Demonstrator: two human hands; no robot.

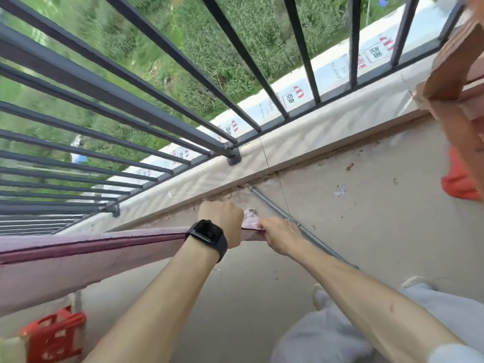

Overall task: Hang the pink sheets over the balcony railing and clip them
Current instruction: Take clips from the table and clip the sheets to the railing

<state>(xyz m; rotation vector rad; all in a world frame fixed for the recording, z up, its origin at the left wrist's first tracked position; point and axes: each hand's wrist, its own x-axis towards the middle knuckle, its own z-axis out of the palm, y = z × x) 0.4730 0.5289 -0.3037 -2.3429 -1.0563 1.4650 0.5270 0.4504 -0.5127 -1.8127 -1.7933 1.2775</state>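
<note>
Pink sheet [78,255] edge gripped between left hand [222,221] and right hand [280,234], below railing [117,85].

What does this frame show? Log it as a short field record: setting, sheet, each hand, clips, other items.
setting: balcony, dark metal railing above a pale ledge, greenery far below
sheet: pink sheet stretched from the lower left to the hands, not over the railing here
left hand: left hand, black watch on the wrist, grips the sheet's end
right hand: right hand pinches the same end beside it
clips: none visible
other items: red plastic object on the floor; metal rod along the floor
</note>
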